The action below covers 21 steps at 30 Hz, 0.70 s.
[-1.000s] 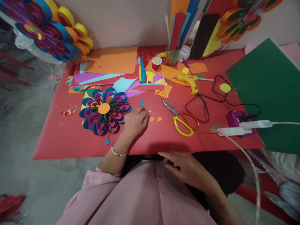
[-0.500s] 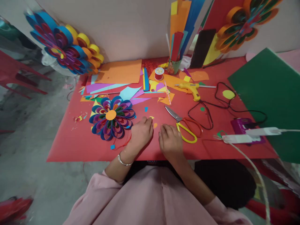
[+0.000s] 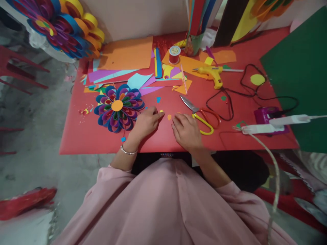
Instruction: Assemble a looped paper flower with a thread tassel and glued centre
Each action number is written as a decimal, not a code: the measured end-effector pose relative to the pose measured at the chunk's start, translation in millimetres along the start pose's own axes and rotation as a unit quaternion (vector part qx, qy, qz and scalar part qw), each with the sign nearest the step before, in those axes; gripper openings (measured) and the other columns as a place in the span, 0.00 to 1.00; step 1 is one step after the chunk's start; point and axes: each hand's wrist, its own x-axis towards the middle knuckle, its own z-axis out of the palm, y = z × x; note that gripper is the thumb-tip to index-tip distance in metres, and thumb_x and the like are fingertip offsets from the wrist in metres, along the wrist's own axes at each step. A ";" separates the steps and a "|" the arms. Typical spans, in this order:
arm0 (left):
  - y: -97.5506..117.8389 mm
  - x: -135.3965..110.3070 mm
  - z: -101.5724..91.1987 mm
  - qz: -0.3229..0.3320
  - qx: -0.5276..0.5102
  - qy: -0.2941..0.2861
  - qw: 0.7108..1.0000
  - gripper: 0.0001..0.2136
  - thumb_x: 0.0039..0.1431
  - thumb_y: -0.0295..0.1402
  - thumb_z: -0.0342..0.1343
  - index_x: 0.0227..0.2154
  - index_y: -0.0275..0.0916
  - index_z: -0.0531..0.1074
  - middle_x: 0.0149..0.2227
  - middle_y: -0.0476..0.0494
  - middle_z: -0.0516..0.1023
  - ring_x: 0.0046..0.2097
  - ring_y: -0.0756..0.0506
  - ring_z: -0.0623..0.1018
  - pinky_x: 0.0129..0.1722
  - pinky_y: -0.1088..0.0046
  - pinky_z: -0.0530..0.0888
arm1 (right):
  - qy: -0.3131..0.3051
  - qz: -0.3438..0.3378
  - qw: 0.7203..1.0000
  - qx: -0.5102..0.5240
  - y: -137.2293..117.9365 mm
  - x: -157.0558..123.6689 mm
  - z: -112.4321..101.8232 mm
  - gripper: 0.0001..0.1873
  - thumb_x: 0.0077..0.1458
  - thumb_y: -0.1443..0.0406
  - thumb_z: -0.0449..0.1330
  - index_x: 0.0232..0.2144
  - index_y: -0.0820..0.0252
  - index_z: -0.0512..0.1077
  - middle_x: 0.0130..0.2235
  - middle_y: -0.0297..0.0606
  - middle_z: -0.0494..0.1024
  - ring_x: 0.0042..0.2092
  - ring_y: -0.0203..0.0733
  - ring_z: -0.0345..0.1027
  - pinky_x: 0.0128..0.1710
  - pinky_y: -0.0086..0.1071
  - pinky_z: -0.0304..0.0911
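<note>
My left hand (image 3: 147, 123) rests on the red table with its index finger stretched out. That fingertip touches a small yellow paper scrap (image 3: 161, 111). My right hand (image 3: 187, 132) lies opposite, fingers bent loosely on the tabletop, a sliver of orange showing at the fingertips. Between the hands is a small orange paper petal (image 3: 169, 117). Left of my left hand lies a flower of rolled paper strips (image 3: 117, 117) with an orange disc (image 3: 117, 105) at its centre. Scissors (image 3: 195, 109) with yellow and red handles lie just beyond my right hand.
Behind are a yellow glue gun (image 3: 214, 75) with a black cord, a red thread spool (image 3: 174, 55), an orange sheet (image 3: 125, 54) and paper strips. At right are a purple power box (image 3: 265, 115) and a green board (image 3: 293, 78). Large paper flowers (image 3: 61, 30) stand back left.
The view has tilted down, so the table sits higher in it. My left index finger has stretched out onto the yellow scrap. My right hand stays nearly in place.
</note>
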 end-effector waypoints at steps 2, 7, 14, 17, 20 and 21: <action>0.4 -0.7 2.1 0.005 -0.006 0.006 1.000 0.21 0.77 0.38 0.41 0.55 0.45 0.79 0.42 0.38 0.75 0.42 0.43 0.73 0.37 0.66 0.67 | -0.019 0.004 1.000 -0.014 -7.6 -1.5 -0.1 0.23 0.74 0.61 0.48 0.62 0.62 0.73 0.56 0.51 0.78 0.57 0.54 0.64 0.55 0.46 0.58; 0.6 -1.5 5.2 0.027 -0.025 0.012 0.999 0.20 0.76 0.38 0.42 0.52 0.46 0.81 0.42 0.38 0.75 0.42 0.43 0.73 0.38 0.66 0.67 | -0.058 0.036 0.997 -0.044 -16.5 -0.6 3.5 0.27 0.74 0.55 0.48 0.67 0.59 0.68 0.49 0.50 0.76 0.50 0.53 0.62 0.47 0.45 0.54; 1.9 -2.6 3.9 0.032 -0.041 0.011 0.999 0.18 0.75 0.34 0.44 0.50 0.45 0.82 0.44 0.38 0.76 0.44 0.43 0.75 0.40 0.65 0.70 | -0.029 0.054 0.997 -0.056 -19.0 2.1 7.4 0.25 0.74 0.56 0.48 0.64 0.58 0.72 0.45 0.49 0.77 0.47 0.53 0.62 0.44 0.44 0.54; 4.4 -2.7 2.7 0.034 -0.047 0.015 0.998 0.17 0.74 0.33 0.46 0.48 0.45 0.82 0.46 0.38 0.78 0.46 0.43 0.76 0.42 0.66 0.72 | 0.013 0.038 0.998 -0.055 -16.9 -1.6 9.2 0.23 0.74 0.58 0.49 0.62 0.58 0.74 0.44 0.47 0.79 0.46 0.51 0.64 0.44 0.43 0.54; 3.8 -2.7 3.0 0.045 -0.062 0.027 0.997 0.16 0.73 0.31 0.48 0.48 0.44 0.82 0.48 0.38 0.80 0.48 0.43 0.78 0.44 0.66 0.73 | 0.049 0.023 0.997 -0.050 -13.2 -7.0 11.2 0.18 0.73 0.62 0.52 0.54 0.57 0.79 0.41 0.44 0.81 0.44 0.48 0.66 0.44 0.42 0.55; 3.0 -2.6 3.2 0.047 -0.067 0.030 0.996 0.15 0.72 0.31 0.49 0.47 0.43 0.82 0.49 0.38 0.80 0.50 0.43 0.78 0.45 0.66 0.74 | 0.060 0.021 0.997 -0.047 -12.1 -9.0 11.9 0.17 0.73 0.62 0.52 0.51 0.57 0.81 0.40 0.43 0.81 0.43 0.47 0.67 0.44 0.42 0.55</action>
